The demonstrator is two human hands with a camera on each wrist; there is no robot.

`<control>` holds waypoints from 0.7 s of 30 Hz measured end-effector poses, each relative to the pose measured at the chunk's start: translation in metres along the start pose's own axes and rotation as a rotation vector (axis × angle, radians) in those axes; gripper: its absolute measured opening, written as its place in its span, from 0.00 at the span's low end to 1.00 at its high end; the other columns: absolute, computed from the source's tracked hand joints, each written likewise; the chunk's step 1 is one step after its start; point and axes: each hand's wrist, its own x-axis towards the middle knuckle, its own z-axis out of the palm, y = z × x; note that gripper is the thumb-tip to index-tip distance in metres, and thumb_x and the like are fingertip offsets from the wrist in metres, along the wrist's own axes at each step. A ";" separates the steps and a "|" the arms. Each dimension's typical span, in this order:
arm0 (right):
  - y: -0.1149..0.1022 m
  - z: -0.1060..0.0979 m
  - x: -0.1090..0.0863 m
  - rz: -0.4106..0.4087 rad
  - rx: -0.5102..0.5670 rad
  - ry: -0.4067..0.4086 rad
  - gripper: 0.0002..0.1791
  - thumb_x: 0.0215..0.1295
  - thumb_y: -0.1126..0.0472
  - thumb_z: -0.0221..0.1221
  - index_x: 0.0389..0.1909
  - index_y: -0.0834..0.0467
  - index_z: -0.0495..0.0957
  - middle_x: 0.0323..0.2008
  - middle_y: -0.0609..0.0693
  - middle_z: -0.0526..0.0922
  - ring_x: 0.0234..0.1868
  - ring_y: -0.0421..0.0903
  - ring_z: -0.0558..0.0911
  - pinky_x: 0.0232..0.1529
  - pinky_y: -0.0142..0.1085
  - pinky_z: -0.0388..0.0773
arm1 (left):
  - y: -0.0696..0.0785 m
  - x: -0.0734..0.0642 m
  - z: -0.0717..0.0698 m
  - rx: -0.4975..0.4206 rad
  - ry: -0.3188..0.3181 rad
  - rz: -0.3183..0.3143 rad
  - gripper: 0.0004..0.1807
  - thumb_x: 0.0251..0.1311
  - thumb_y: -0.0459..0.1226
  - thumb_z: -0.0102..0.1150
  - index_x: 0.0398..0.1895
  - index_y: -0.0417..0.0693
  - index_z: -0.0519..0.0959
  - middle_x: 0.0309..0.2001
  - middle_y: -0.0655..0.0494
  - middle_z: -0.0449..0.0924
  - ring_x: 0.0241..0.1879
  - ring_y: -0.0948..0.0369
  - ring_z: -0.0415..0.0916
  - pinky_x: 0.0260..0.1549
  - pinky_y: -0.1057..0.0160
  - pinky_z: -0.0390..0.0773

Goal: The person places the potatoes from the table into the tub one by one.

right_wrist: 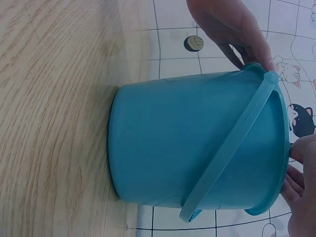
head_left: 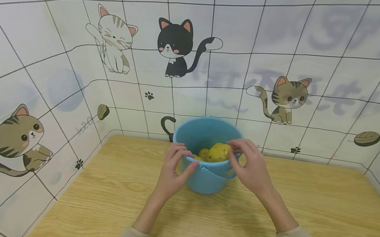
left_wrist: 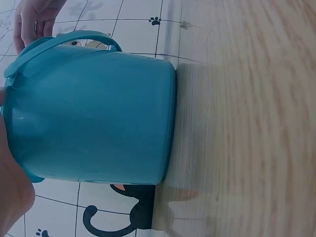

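Note:
A light blue bucket (head_left: pixel 206 180) stands upright on the wooden table, with several yellow fruits inside, their exact kind unclear. My left hand (head_left: pixel 172 171) grips the bucket's near left rim, fingers over the edge and thumb outside. At the right side of the opening, my right hand (head_left: pixel 250 166) pinches a large yellow fruit (head_left: pixel 219 152) between thumb and fingers, just above the rim. A smaller yellow fruit (head_left: pixel 203 153) lies beside it. In the right wrist view, the bucket's handle (right_wrist: pixel 229 148) hangs down across its side. Both wrist views hide the fruit behind the bucket wall.
The wooden table (head_left: pixel 120 190) extends around the bucket. Behind it rises a wall (head_left: pixel 222 99) with a grid pattern and cartoon cats, close to the bucket's far side. Another wall (head_left: pixel 17 68) borders the left.

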 end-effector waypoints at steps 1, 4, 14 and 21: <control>0.000 -0.001 0.000 -0.003 -0.003 -0.003 0.13 0.63 0.73 0.63 0.48 0.64 0.80 0.46 0.55 0.82 0.41 0.47 0.83 0.44 0.41 0.80 | 0.000 0.000 0.000 0.004 0.001 0.003 0.07 0.62 0.37 0.68 0.40 0.48 0.80 0.47 0.52 0.75 0.60 0.49 0.66 0.64 0.46 0.62; -0.001 -0.002 -0.001 -0.013 -0.009 -0.002 0.13 0.62 0.73 0.63 0.48 0.65 0.80 0.47 0.54 0.81 0.42 0.49 0.83 0.45 0.38 0.79 | 0.001 0.002 -0.002 0.018 -0.008 0.000 0.07 0.62 0.36 0.68 0.40 0.48 0.80 0.47 0.52 0.75 0.60 0.48 0.67 0.63 0.45 0.63; 0.000 -0.011 -0.005 -0.026 -0.035 -0.017 0.15 0.61 0.76 0.63 0.50 0.65 0.80 0.49 0.54 0.81 0.45 0.53 0.81 0.49 0.30 0.75 | 0.015 0.008 -0.016 0.090 -0.092 -0.113 0.14 0.62 0.41 0.68 0.48 0.47 0.83 0.53 0.54 0.78 0.63 0.49 0.67 0.64 0.42 0.65; 0.000 -0.023 -0.010 0.014 -0.064 -0.070 0.18 0.62 0.74 0.64 0.53 0.65 0.79 0.53 0.54 0.80 0.51 0.51 0.80 0.52 0.34 0.75 | 0.026 0.014 -0.021 0.145 -0.131 -0.111 0.21 0.63 0.42 0.67 0.58 0.46 0.80 0.58 0.51 0.77 0.63 0.54 0.68 0.64 0.47 0.66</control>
